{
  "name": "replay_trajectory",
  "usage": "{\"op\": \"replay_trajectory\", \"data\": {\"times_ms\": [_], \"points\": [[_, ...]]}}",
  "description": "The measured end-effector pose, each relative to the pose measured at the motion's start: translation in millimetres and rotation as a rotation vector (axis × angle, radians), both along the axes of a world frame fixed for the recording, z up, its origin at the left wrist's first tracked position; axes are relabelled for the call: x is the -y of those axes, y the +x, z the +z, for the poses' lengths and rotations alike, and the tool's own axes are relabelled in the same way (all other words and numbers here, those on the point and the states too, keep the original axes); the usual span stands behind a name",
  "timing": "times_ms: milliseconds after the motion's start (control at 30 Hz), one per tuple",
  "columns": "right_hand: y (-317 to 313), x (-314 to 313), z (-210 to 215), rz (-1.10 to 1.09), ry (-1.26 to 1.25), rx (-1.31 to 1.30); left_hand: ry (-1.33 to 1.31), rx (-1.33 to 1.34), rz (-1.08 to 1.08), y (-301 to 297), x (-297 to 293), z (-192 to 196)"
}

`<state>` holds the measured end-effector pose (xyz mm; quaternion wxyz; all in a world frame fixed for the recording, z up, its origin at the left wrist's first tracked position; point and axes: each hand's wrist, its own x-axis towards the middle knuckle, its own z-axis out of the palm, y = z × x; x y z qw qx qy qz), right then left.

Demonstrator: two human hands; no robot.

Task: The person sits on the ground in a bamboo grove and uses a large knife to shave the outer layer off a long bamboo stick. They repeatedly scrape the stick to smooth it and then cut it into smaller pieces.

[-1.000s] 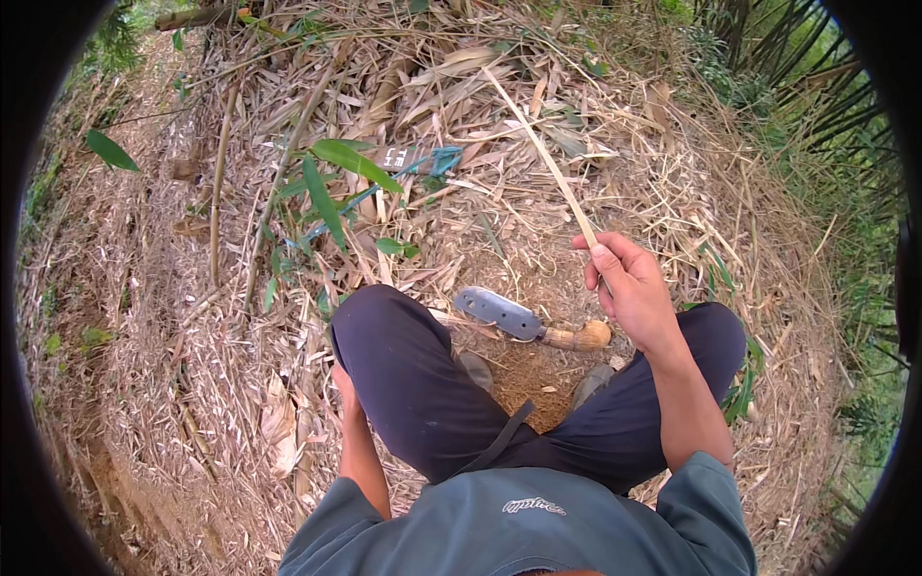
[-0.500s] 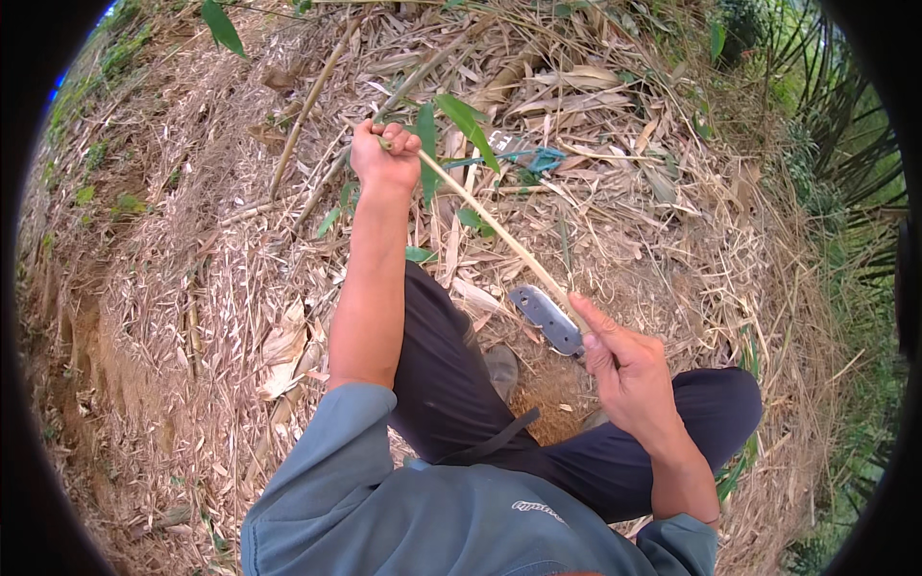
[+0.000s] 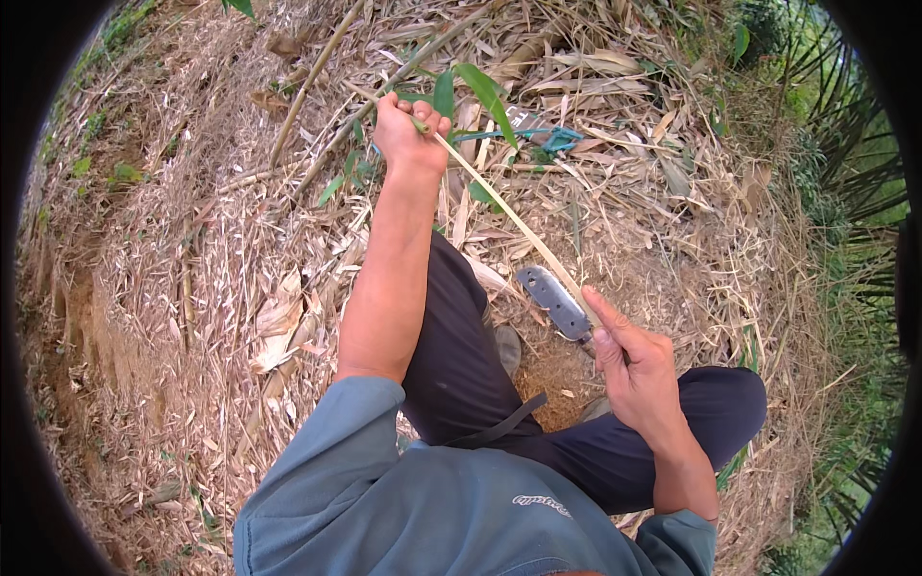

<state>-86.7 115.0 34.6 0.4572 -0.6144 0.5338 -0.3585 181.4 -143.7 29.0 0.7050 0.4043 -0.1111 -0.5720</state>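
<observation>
The bamboo strip (image 3: 528, 233), pinched in the right hand (image 3: 638, 372), slants toward half past ten to the gripping left hand (image 3: 407, 139).

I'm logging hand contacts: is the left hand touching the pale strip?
Touching. The head view shows the left hand curled around the pale strip, which runs out of the closed fist.
</observation>
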Motion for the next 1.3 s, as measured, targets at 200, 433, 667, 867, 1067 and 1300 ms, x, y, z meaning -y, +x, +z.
{"op": "replay_trajectory", "data": {"times_ms": [200,433,667,867,1067,1300], "points": [[1.2,-0.9,0.2,-0.016,-0.018,0.013,-0.034,0.078,0.002,-13.4,-5.8,7.6],[-0.7,-0.7,-4.5,-0.047,-0.028,0.012,-0.08,0.109,-0.016,-21.8,-5.6,6.0],[-8.9,-0.8,-3.7,-0.078,-0.22,-0.326,-0.17,0.316,-0.029,-24.4,-7.0,10.6],[-9.5,-0.1,-3.7,-0.015,0.206,0.205,-0.227,0.426,-0.045,-26.2,-6.2,9.9],[-9.6,0.0,-9.3,-0.052,-0.091,-0.171,-0.224,0.415,-0.082,-30.2,-2.7,3.9],[-12.0,0.8,-5.3,-0.07,0.148,0.074,-0.218,0.434,-0.088,-37.3,-3.5,3.1]]}}
